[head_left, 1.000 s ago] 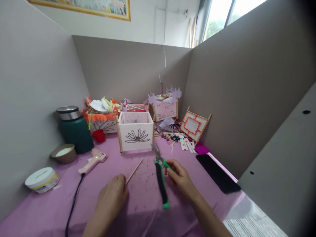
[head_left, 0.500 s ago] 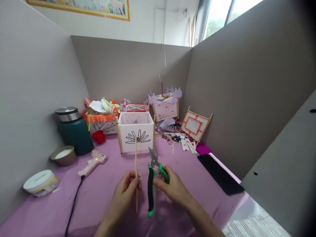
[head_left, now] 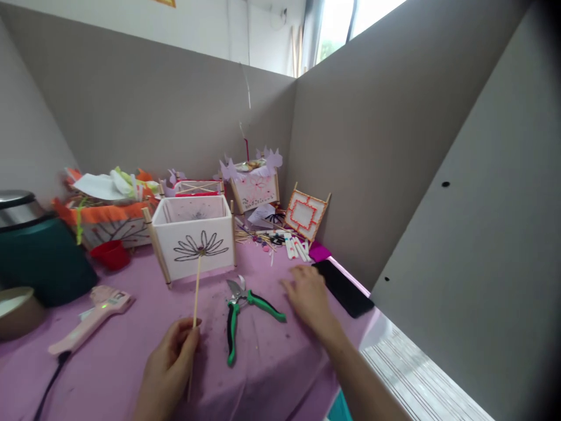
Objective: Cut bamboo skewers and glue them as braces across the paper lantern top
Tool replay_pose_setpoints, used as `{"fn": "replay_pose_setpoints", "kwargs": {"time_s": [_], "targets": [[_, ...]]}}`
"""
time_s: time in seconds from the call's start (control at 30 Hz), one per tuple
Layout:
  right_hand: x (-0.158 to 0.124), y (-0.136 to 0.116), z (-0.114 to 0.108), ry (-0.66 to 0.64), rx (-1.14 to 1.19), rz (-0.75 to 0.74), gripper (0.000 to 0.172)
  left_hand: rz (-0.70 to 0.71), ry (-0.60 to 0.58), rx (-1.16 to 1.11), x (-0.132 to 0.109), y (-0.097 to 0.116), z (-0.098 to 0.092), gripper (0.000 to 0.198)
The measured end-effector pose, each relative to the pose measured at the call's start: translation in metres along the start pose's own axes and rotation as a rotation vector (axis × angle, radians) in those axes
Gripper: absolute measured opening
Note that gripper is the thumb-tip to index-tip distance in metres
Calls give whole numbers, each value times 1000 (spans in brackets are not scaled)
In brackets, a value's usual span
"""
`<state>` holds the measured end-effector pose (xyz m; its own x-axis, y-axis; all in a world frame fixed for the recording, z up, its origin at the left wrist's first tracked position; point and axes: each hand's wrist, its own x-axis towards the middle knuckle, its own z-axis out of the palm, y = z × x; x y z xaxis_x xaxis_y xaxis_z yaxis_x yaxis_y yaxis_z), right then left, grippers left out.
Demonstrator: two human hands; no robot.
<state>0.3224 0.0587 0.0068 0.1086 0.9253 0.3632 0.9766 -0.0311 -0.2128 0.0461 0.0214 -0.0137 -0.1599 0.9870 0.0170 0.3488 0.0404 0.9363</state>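
Observation:
My left hand (head_left: 173, 356) pinches a thin wooden stick (head_left: 197, 295), held upright in front of a white box (head_left: 193, 245) with a black flower outline on its face and sticks at its corners. Pruning shears (head_left: 239, 307) with green and black handles lie on the purple cloth between my hands, blades spread. To their right, my right hand (head_left: 309, 292) reaches over the cloth with fingers apart and nothing in them. It is near a black flat slab (head_left: 344, 287).
On the left are a pink glue gun (head_left: 94, 318) with a cord, a red cup (head_left: 111, 255), a dark green flask (head_left: 41, 257) and a bowl (head_left: 20, 313). Markers (head_left: 295, 248), loose sticks and a framed panel (head_left: 307, 211) lie toward the back right. Grey partitions (head_left: 175, 105) enclose the table.
My right hand has let go of the pruning shears, now on the cloth, and moved right toward the black slab. The view has turned right. My left hand still holds the stick.

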Motion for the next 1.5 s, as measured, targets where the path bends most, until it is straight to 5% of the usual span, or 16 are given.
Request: {"fn": "replay_pose_setpoints", "kwargs": {"time_s": [0.13, 0.27, 0.7, 0.93, 1.2, 1.5], "targets": [[10, 69, -14, -91, -256, 349, 50, 46, 0, 29, 2, -8, 0, 48], [10, 98, -19, -225, -262, 405, 53, 66, 19, 21, 5, -16, 0, 45], [4, 89, -23, -152, -172, 360, 57, 17, 57, -88, 21, -49, 5, 42], [31, 89, -12, -170, -113, 386, 56, 10, 22, -72, 16, -38, 3, 36], [30, 101, -1, -145, -28, 418, 73, 11, 34, -35, 11, -26, 1, 35], [31, 101, -2, -143, -36, 408, 66, 9, -9, -36, 9, -27, 0, 36]]}}
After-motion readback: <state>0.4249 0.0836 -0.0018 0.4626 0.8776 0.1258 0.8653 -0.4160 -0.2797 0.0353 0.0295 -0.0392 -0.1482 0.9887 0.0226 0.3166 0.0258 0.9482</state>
